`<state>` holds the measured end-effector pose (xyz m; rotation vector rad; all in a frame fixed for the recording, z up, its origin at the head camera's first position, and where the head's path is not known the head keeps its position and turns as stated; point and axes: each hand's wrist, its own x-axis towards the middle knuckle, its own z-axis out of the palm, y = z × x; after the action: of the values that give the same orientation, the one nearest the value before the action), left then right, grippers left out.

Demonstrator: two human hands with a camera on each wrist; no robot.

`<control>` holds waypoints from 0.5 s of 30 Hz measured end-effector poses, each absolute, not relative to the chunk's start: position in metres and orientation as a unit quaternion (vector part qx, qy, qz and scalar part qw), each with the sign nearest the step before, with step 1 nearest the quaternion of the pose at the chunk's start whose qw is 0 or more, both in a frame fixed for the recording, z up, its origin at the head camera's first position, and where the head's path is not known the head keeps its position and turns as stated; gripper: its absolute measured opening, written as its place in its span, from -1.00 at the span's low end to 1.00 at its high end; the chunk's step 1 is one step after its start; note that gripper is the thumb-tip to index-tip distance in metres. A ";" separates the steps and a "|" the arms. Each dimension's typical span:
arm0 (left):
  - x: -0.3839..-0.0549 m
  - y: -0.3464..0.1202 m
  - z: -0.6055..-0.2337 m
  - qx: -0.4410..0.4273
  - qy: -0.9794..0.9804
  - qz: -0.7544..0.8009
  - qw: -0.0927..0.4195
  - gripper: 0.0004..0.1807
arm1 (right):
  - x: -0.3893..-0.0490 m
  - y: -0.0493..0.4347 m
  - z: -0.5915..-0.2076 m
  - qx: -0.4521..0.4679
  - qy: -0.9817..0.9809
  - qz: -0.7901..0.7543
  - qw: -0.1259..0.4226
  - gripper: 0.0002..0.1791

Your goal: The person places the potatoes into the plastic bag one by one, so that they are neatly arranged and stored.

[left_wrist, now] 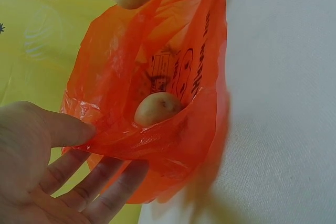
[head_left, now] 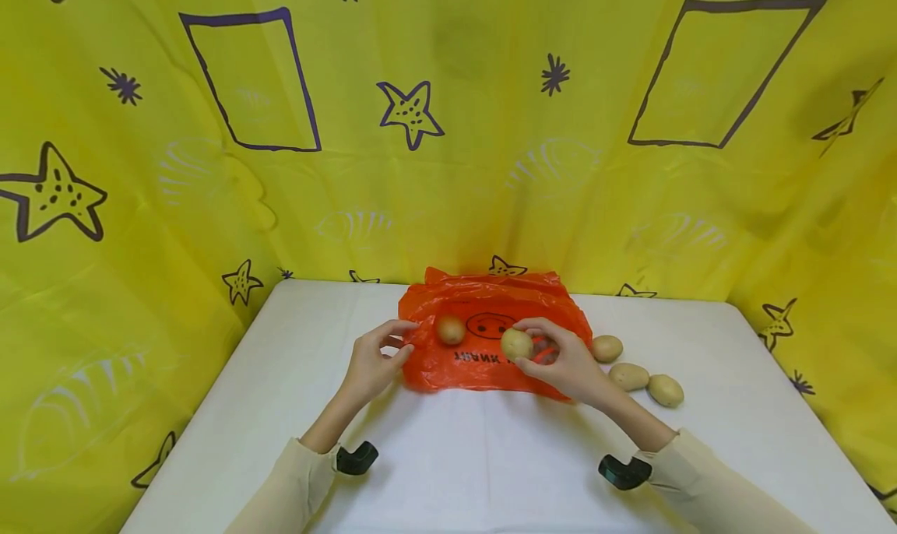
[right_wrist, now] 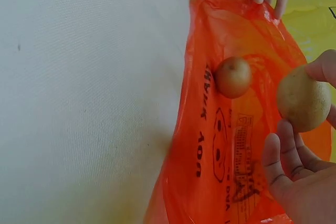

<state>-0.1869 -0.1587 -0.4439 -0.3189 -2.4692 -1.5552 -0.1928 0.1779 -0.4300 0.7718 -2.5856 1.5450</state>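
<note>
A red plastic bag (head_left: pixel 483 374) with black print lies on the table, its mouth spread. Inside it rests one potato (head_left: pixel 451 329), also seen in the left wrist view (left_wrist: pixel 157 109). My left hand (head_left: pixel 374 363) pinches the bag's left edge between thumb and fingers, as the left wrist view shows. Over the bag's right part, my right hand (head_left: pixel 564 363) holds another potato (head_left: pixel 517 344) with the thumb and fingertips. In the right wrist view that potato (right_wrist: pixel 303 99) is apart from the one in the bag.
Right of the bag, three potatoes lie on the white table: one potato (head_left: pixel 606 349) by the bag's edge, a second potato (head_left: pixel 628 377) and a third potato (head_left: pixel 666 391) side by side. A yellow curtain (head_left: pixel 476 191) with drawn stars hangs behind and at both sides of the table (head_left: pixel 448 456).
</note>
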 end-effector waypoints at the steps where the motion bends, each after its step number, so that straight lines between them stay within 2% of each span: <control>1: -0.187 -0.159 -0.444 -0.108 -0.837 -0.527 0.103 -0.64 | -0.193 0.176 -0.431 0.246 -0.832 0.497 0.014 -0.48; 15: -0.188 -0.160 -0.445 -0.120 -0.832 -0.529 0.114 -0.65 | -0.210 0.156 -0.443 0.224 -0.842 0.491 0.003 -0.49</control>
<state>-0.1875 -0.1599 -0.4448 -0.3532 -2.4392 -1.5523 -0.2100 0.1555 -0.4435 0.7024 -2.6402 1.5403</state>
